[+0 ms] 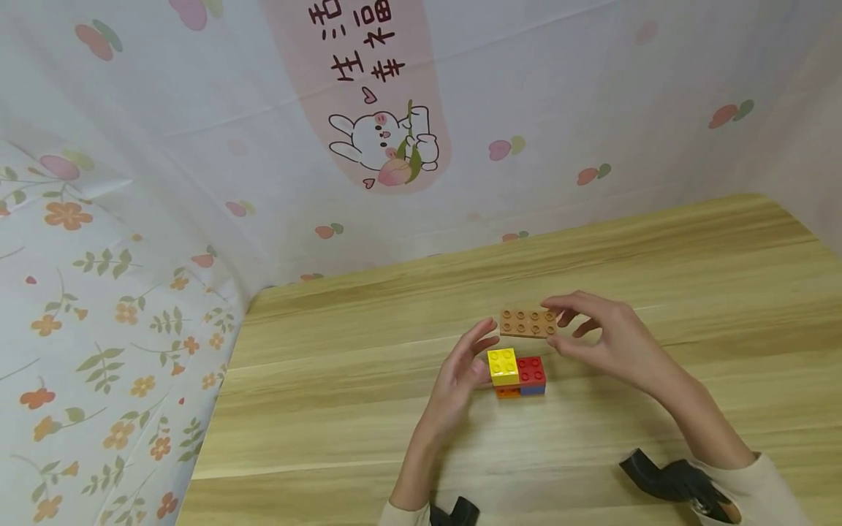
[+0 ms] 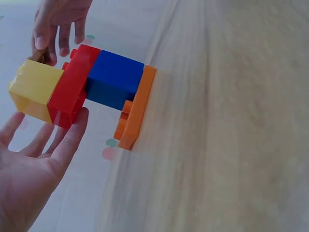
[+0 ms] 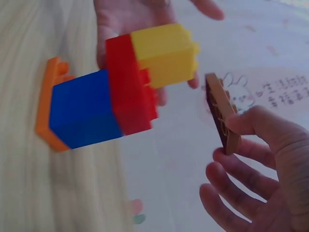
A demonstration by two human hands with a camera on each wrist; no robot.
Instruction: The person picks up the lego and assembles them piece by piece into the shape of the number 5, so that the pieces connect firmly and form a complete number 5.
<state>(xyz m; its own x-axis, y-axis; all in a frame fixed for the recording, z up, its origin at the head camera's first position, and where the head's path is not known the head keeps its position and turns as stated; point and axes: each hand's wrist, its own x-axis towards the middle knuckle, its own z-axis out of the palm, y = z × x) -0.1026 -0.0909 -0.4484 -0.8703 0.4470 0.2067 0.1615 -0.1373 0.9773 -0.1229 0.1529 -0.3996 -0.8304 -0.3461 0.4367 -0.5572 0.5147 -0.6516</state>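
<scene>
A stack of toy building bricks stands on the table: an orange plate (image 2: 136,111) at the bottom, a blue brick (image 2: 116,77) on it, a flat red brick (image 2: 75,87) above, and a yellow brick (image 1: 503,369) on top at one end. My left hand (image 1: 455,383) is beside the stack, fingers extended, with fingertips right at the yellow and red bricks in the left wrist view. Between thumb and fingers, my right hand (image 1: 615,340) pinches one end of a flat brown brick (image 1: 528,323), studs up, held beyond the stack in the head view.
The wood-grain table (image 1: 316,394) runs back to a printed white cloth (image 1: 559,88) with a rabbit picture. Another flowered cloth (image 1: 99,351) hangs at the left. Black wrist mounts (image 1: 677,478) sit by the sleeves.
</scene>
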